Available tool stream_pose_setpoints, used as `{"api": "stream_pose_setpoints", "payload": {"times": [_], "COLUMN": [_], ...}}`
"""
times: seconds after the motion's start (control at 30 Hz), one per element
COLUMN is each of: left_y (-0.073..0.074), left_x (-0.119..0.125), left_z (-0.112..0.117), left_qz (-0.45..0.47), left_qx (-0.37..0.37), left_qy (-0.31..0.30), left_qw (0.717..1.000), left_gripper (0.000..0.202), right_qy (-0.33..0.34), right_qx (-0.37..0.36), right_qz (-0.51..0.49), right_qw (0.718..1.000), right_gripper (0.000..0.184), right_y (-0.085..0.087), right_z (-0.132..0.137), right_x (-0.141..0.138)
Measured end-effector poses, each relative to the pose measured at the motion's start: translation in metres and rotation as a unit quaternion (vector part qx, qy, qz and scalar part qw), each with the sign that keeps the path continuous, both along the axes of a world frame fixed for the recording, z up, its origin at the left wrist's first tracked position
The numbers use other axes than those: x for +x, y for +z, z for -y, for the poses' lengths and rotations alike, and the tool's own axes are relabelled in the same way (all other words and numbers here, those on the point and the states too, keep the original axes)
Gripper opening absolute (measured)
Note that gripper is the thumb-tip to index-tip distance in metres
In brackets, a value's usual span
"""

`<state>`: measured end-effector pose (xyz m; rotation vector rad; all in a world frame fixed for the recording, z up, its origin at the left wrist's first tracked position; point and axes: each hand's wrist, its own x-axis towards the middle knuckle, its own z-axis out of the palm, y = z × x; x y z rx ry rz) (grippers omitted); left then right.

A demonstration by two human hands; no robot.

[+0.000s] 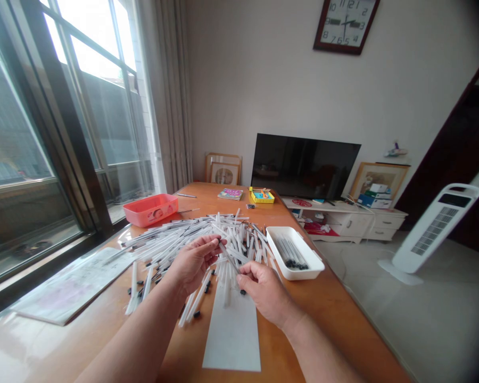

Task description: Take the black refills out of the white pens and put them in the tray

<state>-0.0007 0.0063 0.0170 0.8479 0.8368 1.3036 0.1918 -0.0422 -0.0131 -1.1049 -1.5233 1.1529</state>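
Observation:
A slim, translucent grey-white tube [229, 257] slants between my two hands over the pile. My left hand [193, 260] is closed in a pinch at its upper end, where a small dark tip shows. Lower down, my right hand [265, 290] pinches the other end between thumb and fingers. Just under the right fingers there is a small black cap [243, 292]. Around and beyond both hands spreads a big heap of similar clear tubes [175, 234], with loose black caps [197, 314] among them. Whether the held tube contains something is too small to tell.
On the right stands a white tray [317, 266] of thin rods with black ends. A red plastic basket [143, 214] is at the far left. A white paper strip [231, 346] lies in front of me; a booklet [230, 194] and yellow box [262, 197] sit farther back.

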Motion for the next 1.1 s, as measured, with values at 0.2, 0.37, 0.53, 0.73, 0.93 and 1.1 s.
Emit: {"api": "stream_pose_setpoints", "payload": {"times": [0.2,0.37,0.53,0.73,0.93,1.1], "left_y": [-0.0001,-0.0011,-0.003,-0.0031,-0.0065,-0.0064], "left_x": [-0.0002,-0.0009,0.0001,-0.0005,-0.0007,0.0003], "left_z": [-0.0001,0.0,-0.0003,-0.0009,-0.0051,-0.0054], "left_qz": [0.003,0.008,0.008,0.027,0.045,0.038], "left_qx": [-0.001,-0.005,-0.007,0.001,0.01,0.026], "left_qy": [-0.002,-0.006,-0.007,-0.003,0.013,0.014], "left_qw": [1.0,1.0,1.0,1.0,0.999,0.999], "left_gripper": [0.021,0.02,0.021,0.019,0.017,0.022], "right_qy": [0.002,-0.016,-0.011,-0.035,-0.085,-0.051], "right_qx": [0.006,0.006,0.017,0.018,0.039,-0.047], "right_qz": [-0.002,0.001,0.004,-0.003,-0.024,-0.104], "right_qw": [1.0,1.0,1.0,0.999,0.995,0.992], "right_gripper": [0.015,0.015,0.014,0.017,0.02,0.027], "right_y": [0.0001,0.0026,0.0045,-0.0025,-0.0037,0.0002], "right_z": [0.0006,0.0013,0.0017,-0.002,-0.0032,-0.001], "right_x": [-0.0001,-0.0003,-0.0009,-0.0002,0.0015,0.0017]}}
